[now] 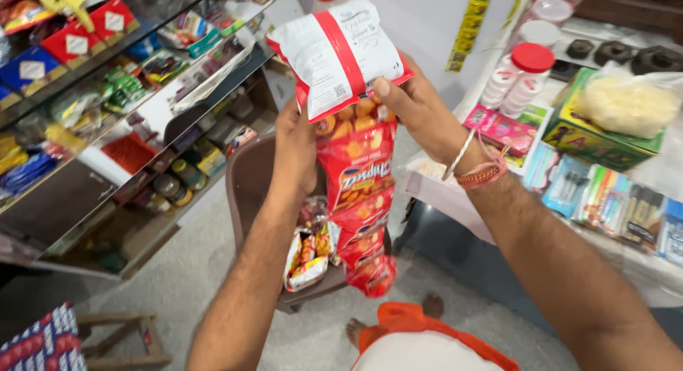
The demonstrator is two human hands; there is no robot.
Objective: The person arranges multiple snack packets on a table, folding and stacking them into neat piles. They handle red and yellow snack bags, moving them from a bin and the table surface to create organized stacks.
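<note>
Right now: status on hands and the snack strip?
Left hand and right hand both grip the red snack packet strip, held up, top packet folded over. Strip hangs over brown chair. Nothing in the way.

1 head view, steeply downward, close above both hands point(356, 129)

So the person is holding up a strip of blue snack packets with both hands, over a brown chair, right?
Not quite: the head view shows the strip of snack packets is red, not blue. The rest holds: the left hand and right hand hold it up over the brown chair.
</note>
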